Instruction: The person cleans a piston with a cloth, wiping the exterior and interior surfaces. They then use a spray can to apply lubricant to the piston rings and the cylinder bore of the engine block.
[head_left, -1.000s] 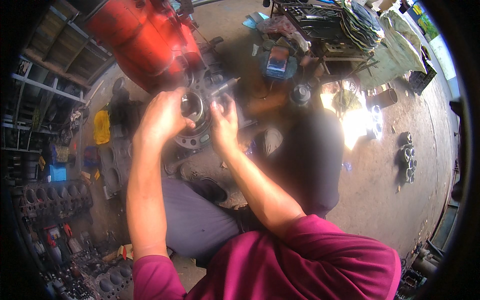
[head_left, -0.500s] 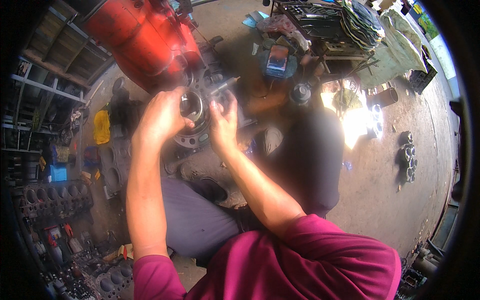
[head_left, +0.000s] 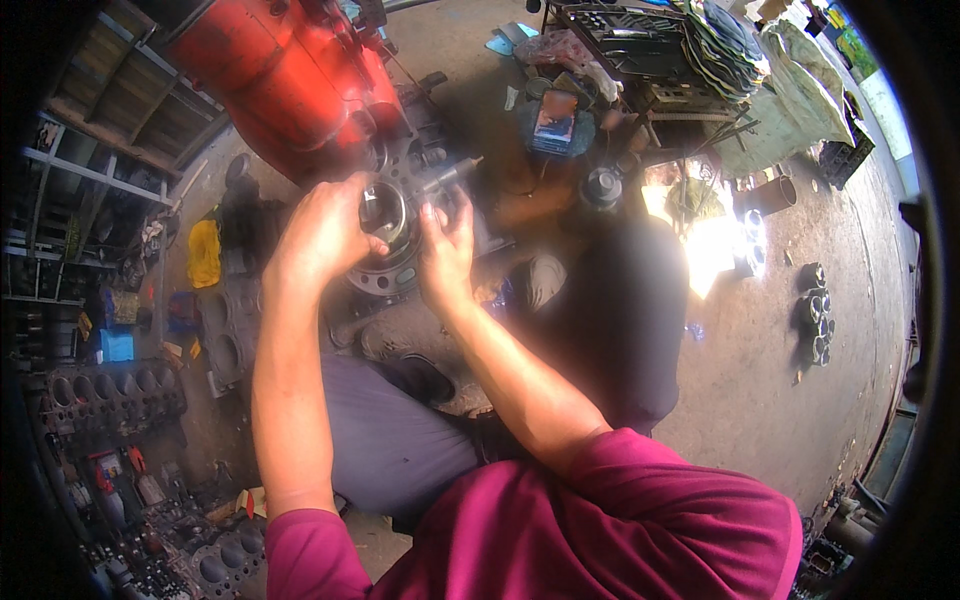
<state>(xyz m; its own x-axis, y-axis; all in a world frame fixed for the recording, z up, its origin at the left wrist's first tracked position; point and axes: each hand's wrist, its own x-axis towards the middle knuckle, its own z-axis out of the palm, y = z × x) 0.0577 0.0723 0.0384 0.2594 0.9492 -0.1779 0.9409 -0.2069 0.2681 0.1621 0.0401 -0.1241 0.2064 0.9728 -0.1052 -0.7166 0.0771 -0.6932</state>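
Note:
My left hand (head_left: 325,225) curves round a shiny metal ring (head_left: 402,222), with the thumb on its near side and the fingers at its far side. The ring looks like the top of a short sleeve. To its right, my right hand (head_left: 447,240) has its thumb and fingers bent up at a silver micrometer (head_left: 445,178), whose narrow end points up to the right. Haze blurs the micrometer's frame and where it meets the ring. Under both hands lies a round metal part with holes along its rim (head_left: 385,281).
A large red machine housing (head_left: 290,80) stands just beyond my hands. Engine blocks (head_left: 115,385) and loose tools lie at the left. A tool-laden bench (head_left: 640,45) is at the far right, a dark bottle (head_left: 601,187) before it. Joined metal rings (head_left: 820,315) lie on the right floor.

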